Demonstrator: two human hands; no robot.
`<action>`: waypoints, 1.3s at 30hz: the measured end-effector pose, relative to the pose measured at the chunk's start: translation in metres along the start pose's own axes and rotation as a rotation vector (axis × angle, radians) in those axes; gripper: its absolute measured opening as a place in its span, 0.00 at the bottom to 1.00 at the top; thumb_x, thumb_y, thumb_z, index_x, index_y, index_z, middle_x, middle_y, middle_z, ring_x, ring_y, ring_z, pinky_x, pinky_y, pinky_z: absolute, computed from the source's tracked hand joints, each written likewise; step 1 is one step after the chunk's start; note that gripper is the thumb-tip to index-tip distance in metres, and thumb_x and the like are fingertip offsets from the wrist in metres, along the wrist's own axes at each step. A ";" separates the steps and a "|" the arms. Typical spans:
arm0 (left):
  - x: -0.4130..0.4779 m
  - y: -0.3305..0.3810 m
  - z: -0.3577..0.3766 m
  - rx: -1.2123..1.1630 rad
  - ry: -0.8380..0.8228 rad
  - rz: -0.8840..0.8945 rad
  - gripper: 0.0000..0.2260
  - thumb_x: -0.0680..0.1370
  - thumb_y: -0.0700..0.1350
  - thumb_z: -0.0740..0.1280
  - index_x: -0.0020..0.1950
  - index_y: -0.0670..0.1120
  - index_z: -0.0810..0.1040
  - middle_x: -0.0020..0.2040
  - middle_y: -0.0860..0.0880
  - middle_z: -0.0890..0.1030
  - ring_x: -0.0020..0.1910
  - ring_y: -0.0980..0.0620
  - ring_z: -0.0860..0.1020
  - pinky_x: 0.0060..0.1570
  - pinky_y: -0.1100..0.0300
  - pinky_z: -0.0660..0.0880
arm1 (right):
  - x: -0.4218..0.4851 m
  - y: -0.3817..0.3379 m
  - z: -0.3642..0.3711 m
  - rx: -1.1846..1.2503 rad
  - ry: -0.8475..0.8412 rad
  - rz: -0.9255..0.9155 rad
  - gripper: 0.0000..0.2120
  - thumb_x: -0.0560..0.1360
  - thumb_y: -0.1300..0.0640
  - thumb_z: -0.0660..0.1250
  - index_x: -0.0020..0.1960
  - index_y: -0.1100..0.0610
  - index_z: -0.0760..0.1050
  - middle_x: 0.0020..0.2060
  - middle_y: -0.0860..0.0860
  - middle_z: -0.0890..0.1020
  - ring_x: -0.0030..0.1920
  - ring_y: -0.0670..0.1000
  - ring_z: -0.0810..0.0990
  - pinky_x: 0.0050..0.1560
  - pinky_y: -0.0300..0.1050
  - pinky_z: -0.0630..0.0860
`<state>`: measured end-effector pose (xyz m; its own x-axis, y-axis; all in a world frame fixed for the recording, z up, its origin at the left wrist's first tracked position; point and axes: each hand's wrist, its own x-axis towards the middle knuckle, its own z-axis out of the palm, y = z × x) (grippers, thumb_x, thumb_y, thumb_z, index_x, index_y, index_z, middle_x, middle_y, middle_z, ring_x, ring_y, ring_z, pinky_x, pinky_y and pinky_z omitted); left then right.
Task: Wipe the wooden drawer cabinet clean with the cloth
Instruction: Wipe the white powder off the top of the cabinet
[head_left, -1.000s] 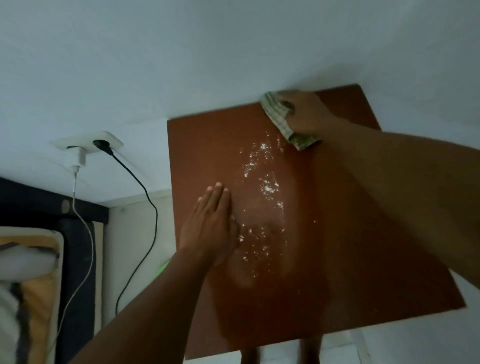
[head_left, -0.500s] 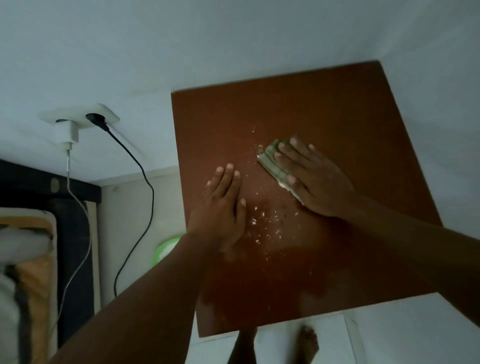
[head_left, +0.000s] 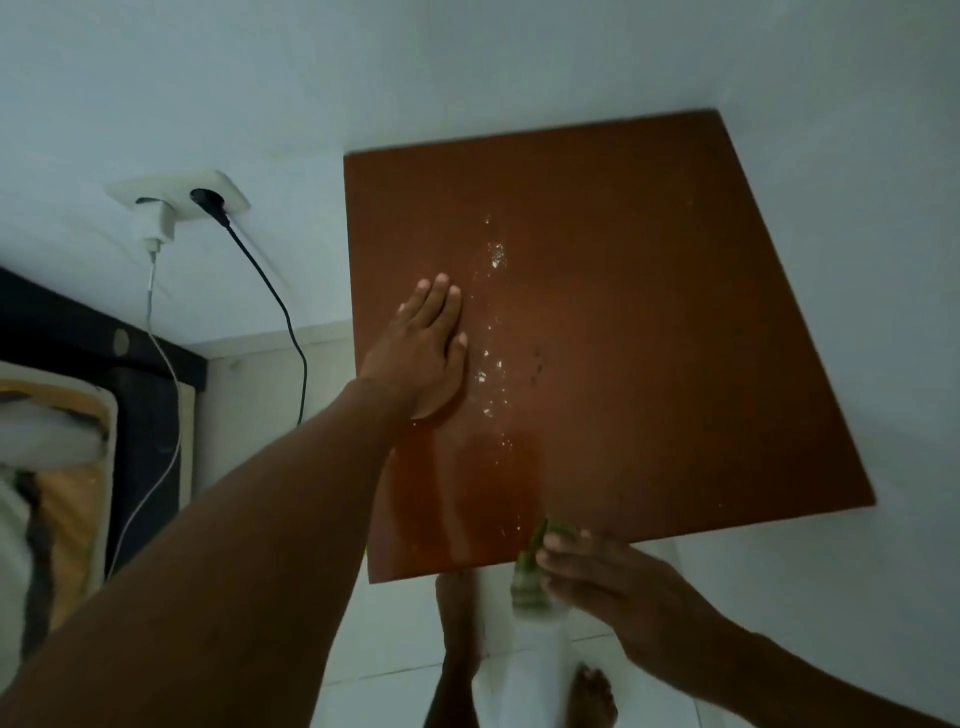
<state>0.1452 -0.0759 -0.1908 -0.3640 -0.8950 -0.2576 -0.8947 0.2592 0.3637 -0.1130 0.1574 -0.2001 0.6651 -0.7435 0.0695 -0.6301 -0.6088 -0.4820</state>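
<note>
On the cabinet top (head_left: 649, 322): white crumbs (head_left: 493, 332), smooth red-brown wood.
Left hand (head_left: 426, 353) lies flat, fingers spread; right hand (head_left: 613, 587) clutches the blurred green cloth (head_left: 530, 577) at the near edge.

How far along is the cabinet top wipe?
Partway. The cabinet top right of centre looks clear. The right hand holds the cloth at the near edge, blurred. The left hand lies flat on the top. A line of white crumbs beside it remains.

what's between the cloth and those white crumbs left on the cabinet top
Nothing visible. The cloth, in the right hand, sits at the cabinet top's near edge; bare wood runs up to the crumbs. The left hand lies flat just beside them.
</note>
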 end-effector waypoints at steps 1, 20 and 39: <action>0.000 -0.001 0.000 0.004 -0.007 0.000 0.27 0.86 0.53 0.49 0.83 0.46 0.45 0.83 0.48 0.42 0.81 0.50 0.39 0.79 0.52 0.43 | 0.000 -0.002 -0.006 -0.020 0.011 -0.028 0.22 0.79 0.62 0.58 0.70 0.47 0.72 0.69 0.44 0.76 0.74 0.45 0.70 0.66 0.49 0.76; -0.077 -0.029 0.034 0.005 0.069 0.040 0.31 0.84 0.58 0.49 0.83 0.47 0.43 0.83 0.49 0.41 0.80 0.52 0.36 0.78 0.52 0.38 | 0.288 0.154 -0.053 -0.227 0.093 0.450 0.28 0.79 0.55 0.55 0.79 0.54 0.61 0.80 0.51 0.61 0.81 0.53 0.55 0.79 0.56 0.53; -0.074 -0.028 0.034 0.033 0.047 0.038 0.32 0.82 0.58 0.46 0.83 0.46 0.41 0.83 0.47 0.39 0.80 0.50 0.36 0.79 0.49 0.39 | 0.066 -0.053 -0.010 0.049 0.232 0.333 0.18 0.78 0.62 0.55 0.65 0.54 0.74 0.57 0.56 0.81 0.52 0.49 0.74 0.48 0.42 0.78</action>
<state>0.1885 -0.0046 -0.2124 -0.3857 -0.9003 -0.2019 -0.8889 0.3040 0.3426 -0.0399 0.1383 -0.1617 0.3164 -0.9439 0.0947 -0.7723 -0.3143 -0.5521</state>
